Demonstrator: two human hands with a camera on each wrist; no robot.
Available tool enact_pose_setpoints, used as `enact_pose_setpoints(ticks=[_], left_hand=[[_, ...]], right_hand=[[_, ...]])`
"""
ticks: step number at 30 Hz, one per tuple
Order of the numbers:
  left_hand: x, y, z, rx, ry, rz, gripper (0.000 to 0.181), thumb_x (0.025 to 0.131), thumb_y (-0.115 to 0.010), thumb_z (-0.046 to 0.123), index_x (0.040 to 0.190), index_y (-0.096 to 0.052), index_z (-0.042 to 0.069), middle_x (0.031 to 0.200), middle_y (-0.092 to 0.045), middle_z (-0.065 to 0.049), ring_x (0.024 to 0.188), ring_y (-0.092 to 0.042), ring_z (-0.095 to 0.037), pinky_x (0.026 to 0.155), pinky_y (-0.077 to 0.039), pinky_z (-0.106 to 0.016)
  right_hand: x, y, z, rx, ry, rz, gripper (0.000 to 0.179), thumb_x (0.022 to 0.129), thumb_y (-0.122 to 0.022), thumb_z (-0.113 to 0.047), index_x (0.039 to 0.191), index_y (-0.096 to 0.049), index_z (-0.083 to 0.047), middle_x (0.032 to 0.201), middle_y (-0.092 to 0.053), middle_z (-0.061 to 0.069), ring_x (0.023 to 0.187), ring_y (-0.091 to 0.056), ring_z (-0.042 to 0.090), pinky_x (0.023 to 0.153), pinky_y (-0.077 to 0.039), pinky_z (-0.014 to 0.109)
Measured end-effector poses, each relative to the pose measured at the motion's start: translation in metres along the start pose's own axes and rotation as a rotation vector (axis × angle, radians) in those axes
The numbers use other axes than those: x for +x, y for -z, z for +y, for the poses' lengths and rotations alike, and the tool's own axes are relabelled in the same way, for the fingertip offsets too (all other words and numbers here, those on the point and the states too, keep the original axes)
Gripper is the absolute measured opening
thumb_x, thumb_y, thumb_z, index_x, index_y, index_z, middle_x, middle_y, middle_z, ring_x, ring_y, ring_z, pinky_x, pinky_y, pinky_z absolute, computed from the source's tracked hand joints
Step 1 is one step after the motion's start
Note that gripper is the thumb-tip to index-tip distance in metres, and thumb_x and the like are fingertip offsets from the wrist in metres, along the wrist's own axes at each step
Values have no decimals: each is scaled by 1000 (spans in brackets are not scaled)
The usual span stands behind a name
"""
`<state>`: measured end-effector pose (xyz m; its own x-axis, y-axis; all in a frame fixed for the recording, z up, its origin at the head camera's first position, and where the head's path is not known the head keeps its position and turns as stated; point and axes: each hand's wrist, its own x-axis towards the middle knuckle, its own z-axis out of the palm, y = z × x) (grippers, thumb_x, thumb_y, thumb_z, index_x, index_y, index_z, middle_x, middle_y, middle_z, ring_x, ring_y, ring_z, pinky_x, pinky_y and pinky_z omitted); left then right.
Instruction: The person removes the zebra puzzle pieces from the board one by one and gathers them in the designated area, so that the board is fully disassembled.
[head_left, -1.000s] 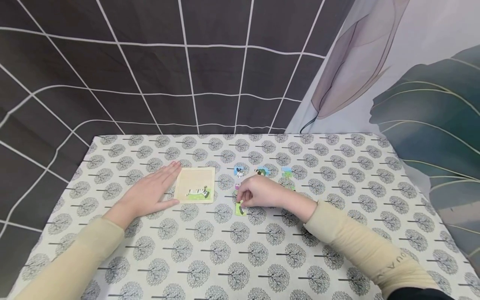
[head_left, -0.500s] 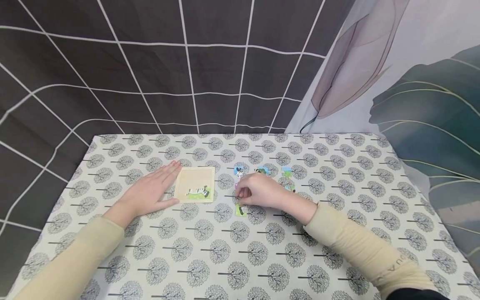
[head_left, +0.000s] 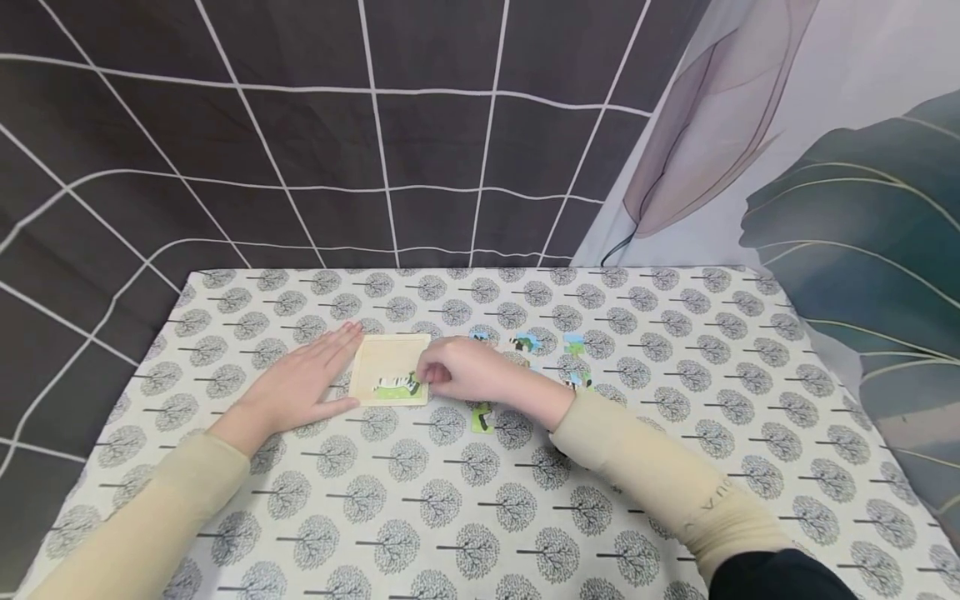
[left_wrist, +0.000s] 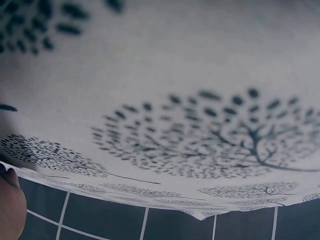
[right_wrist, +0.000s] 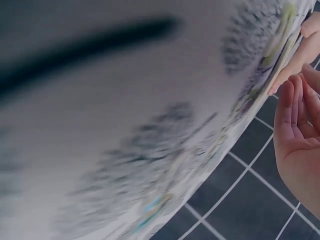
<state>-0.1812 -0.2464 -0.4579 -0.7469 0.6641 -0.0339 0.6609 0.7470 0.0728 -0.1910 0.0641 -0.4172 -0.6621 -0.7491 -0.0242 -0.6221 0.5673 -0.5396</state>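
Note:
A square wooden puzzle tray (head_left: 386, 344) lies on the table, with a zebra-and-grass section (head_left: 397, 386) fitted low on its right side. My left hand (head_left: 303, 379) lies flat, fingers straight, along the tray's left edge. Over the tray's right edge, my right hand (head_left: 465, 368) has its thumb and fingertips drawn together, pinching a small puzzle piece that the fingers hide. The right wrist view also shows these bent fingers (right_wrist: 295, 110), with the left hand (right_wrist: 297, 60) beyond. A green puzzle piece with a dark shape (head_left: 482, 417) lies below the right hand.
Several loose puzzle pieces lie right of the tray, among them a blue-and-green one (head_left: 573, 344), one with black and white (head_left: 522, 342) and another near the right forearm (head_left: 579, 380). A tree-print cloth (head_left: 480, 500) covers the table; a dark grid curtain (head_left: 300, 133) hangs behind.
My right hand has moved left from the loose pieces to the tray's right edge, its fingers still drawn together. The green piece below is uncovered. The left hand has stayed in place.

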Motion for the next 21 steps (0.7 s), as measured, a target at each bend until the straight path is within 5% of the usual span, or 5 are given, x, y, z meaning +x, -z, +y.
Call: enact_pose_setpoints(ticks=[21], left_hand=[[1,1,0,9,-1,-5,98,102,-58,58,167,-21,-4,177,-18,-21,164,-23,-40,135,-26,-51]], right_hand=[[51,-9,-19,-69,10,-144,24,89,-83,-9,111,-77,-9,106,-75,2,98,-66,13,95,-56,23]])
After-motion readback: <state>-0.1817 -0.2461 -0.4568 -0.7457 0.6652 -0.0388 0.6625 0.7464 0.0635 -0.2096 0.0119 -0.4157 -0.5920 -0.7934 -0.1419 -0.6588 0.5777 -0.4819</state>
